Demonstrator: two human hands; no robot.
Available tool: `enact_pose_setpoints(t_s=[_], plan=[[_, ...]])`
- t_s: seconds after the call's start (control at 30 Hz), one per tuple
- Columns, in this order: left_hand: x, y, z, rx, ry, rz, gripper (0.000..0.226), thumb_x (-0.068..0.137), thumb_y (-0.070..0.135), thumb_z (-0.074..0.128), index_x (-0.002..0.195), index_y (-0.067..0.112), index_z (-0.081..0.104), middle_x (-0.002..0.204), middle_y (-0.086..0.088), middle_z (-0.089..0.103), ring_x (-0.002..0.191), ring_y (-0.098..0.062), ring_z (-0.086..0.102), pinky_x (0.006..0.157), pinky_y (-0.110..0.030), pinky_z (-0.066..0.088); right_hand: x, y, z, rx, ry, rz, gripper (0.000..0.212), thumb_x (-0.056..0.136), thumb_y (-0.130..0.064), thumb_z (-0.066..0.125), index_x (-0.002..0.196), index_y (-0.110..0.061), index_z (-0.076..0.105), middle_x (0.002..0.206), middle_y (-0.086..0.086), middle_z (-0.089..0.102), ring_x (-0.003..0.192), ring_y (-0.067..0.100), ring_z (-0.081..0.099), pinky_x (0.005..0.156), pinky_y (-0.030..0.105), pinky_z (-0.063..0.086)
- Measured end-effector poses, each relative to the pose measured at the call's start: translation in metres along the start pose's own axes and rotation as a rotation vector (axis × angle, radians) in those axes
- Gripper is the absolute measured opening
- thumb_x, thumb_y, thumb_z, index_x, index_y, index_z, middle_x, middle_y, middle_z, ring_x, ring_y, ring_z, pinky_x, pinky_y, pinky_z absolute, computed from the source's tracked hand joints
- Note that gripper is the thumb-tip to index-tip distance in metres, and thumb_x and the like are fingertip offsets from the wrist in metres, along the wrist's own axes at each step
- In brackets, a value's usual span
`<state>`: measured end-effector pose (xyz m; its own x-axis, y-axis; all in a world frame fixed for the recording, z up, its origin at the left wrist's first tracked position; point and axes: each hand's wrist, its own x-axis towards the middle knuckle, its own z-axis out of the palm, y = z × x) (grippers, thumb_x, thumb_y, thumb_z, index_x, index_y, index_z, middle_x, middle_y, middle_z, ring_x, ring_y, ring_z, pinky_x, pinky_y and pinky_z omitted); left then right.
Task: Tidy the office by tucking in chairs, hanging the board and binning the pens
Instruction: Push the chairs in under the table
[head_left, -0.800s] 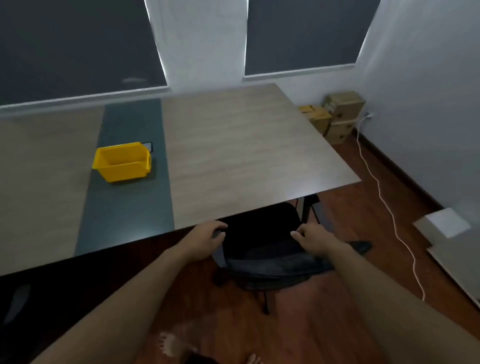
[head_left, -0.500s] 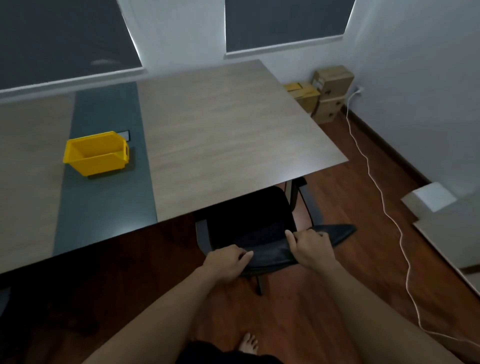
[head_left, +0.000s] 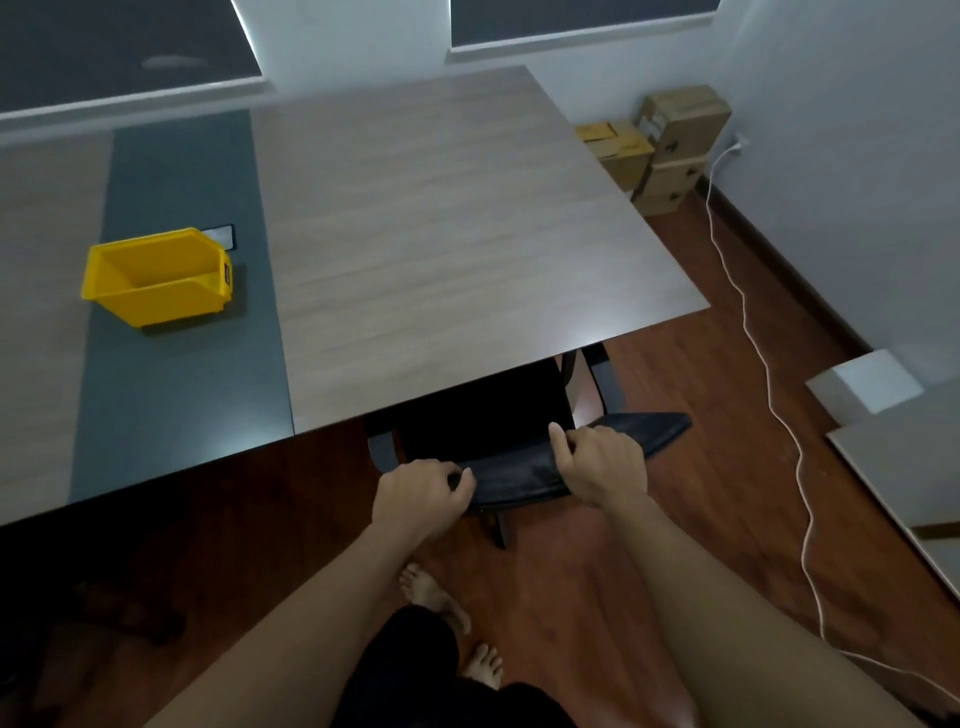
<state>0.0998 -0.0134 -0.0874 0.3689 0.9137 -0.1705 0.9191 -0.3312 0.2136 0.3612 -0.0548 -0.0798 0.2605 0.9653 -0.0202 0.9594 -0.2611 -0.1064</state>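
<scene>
A black office chair (head_left: 488, 426) stands at the near edge of the wooden table (head_left: 441, 218), its seat partly under the tabletop. My left hand (head_left: 423, 491) and my right hand (head_left: 600, 462) both grip the top edge of the chair's backrest (head_left: 519, 480), left hand at its left end, right hand near the middle. An empty yellow bin (head_left: 156, 278) sits on the table's dark grey centre strip at the left. No pens or board can be made out.
Cardboard boxes (head_left: 670, 145) are stacked in the far right corner. A white cable (head_left: 763, 353) snakes along the wooden floor on the right. Pale flat panels (head_left: 904, 457) lie at the right edge. My bare feet (head_left: 436, 597) are just behind the chair.
My hands have shifted from the chair's sides to the top of its backrest. The chair stays partly under the table, and my view has pulled back slightly.
</scene>
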Motion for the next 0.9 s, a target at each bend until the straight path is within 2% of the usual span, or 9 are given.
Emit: enact_pose_setpoints(t_s=[0.2, 0.4, 0.57, 0.73, 0.9], plan=[[0.045, -0.007, -0.004, 0.012, 0.027, -0.013, 0.062, 0.094, 0.067, 0.027, 0.108, 0.033, 0.078, 0.093, 0.007, 0.077, 0.083, -0.018, 0.073, 0.066, -0.032, 0.058, 0.044, 0.002, 0.008, 0.016, 0.008, 0.032, 0.062, 0.104, -0.055, 0.037, 0.065, -0.018, 0.068, 0.065, 0.005, 0.068, 0.060, 0.031, 0.063, 0.057, 0.037, 0.039], [0.088, 0.002, -0.009, -0.030, 0.030, -0.021, 0.060, 0.094, 0.067, 0.030, 0.106, 0.031, 0.077, 0.091, 0.006, 0.076, 0.079, -0.019, 0.071, 0.066, -0.032, 0.057, 0.091, 0.018, 0.010, -0.006, 0.008, 0.051, 0.056, 0.101, -0.053, 0.039, 0.069, -0.018, 0.070, 0.070, 0.005, 0.071, 0.064, 0.031, 0.065, 0.058, 0.036, 0.040], [0.105, 0.017, -0.010, -0.036, 0.050, -0.047, 0.056, 0.095, 0.064, 0.032, 0.100, 0.031, 0.078, 0.091, 0.007, 0.075, 0.081, -0.015, 0.071, 0.063, -0.031, 0.054, 0.121, 0.030, 0.004, -0.007, -0.026, 0.042, 0.050, 0.101, -0.049, 0.043, 0.067, -0.020, 0.066, 0.069, 0.003, 0.070, 0.062, 0.028, 0.062, 0.060, 0.037, 0.045], [0.116, 0.027, -0.012, -0.026, 0.035, -0.077, 0.054, 0.095, 0.062, 0.033, 0.093, 0.030, 0.076, 0.085, 0.008, 0.072, 0.074, -0.014, 0.068, 0.058, -0.030, 0.052, 0.139, 0.037, 0.000, 0.002, -0.019, 0.021, 0.047, 0.100, -0.047, 0.046, 0.066, -0.020, 0.065, 0.069, 0.004, 0.070, 0.063, 0.029, 0.063, 0.063, 0.037, 0.045], [0.121, 0.037, -0.015, -0.028, 0.037, -0.130, 0.051, 0.094, 0.061, 0.034, 0.095, 0.030, 0.074, 0.089, 0.008, 0.072, 0.078, -0.017, 0.068, 0.065, -0.033, 0.055, 0.146, 0.041, -0.010, 0.050, -0.077, -0.003, 0.046, 0.098, -0.048, 0.044, 0.064, -0.021, 0.061, 0.069, 0.002, 0.066, 0.064, 0.029, 0.061, 0.062, 0.036, 0.045]])
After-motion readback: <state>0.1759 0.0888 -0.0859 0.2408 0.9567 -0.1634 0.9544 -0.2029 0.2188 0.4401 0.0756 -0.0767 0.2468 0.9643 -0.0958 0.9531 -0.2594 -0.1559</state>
